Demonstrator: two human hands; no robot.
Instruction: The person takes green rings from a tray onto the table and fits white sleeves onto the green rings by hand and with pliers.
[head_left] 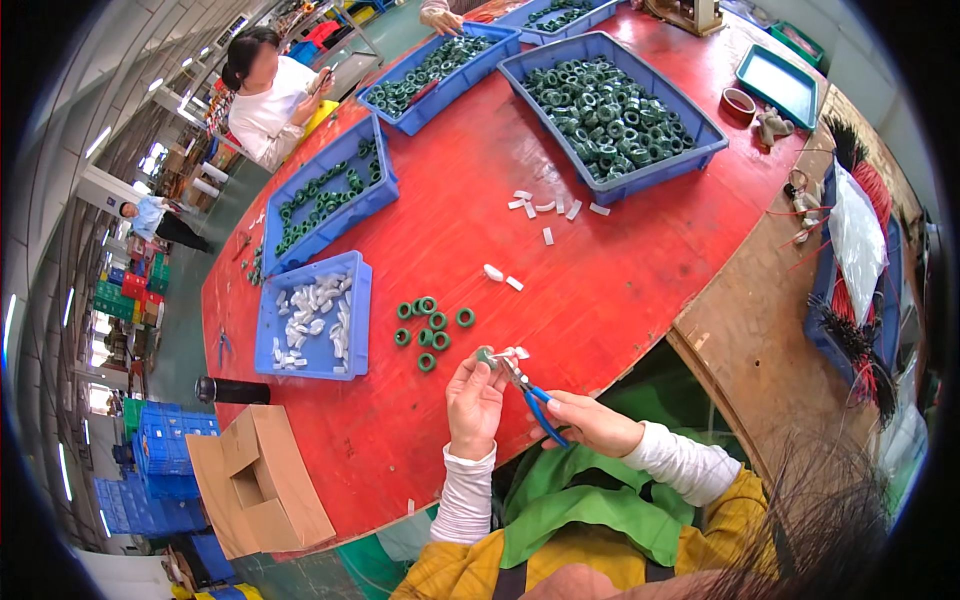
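Observation:
Close to the table's near edge, my left hand (475, 408) pinches a green ring (486, 355) between thumb and fingers. My right hand (598, 425) is closed around the blue handles of a pair of pliers (540, 398). The pliers' metal jaws reach to the ring, with a small white piece (519, 353) beside them; whether the jaws grip it I cannot tell. Several loose green rings (466, 324) lie left of and beyond my left hand. Two white pieces (493, 272) lie farther out on the red table (450, 220).
Left stands a blue tray (364, 320) of white pieces. Farther off are blue trays (655, 181) of green rings, with white strips (573, 210) nearby. A black bottle (232, 390) and a cardboard box (290, 478) sit at the left edge. A person (268, 110) sits across the table.

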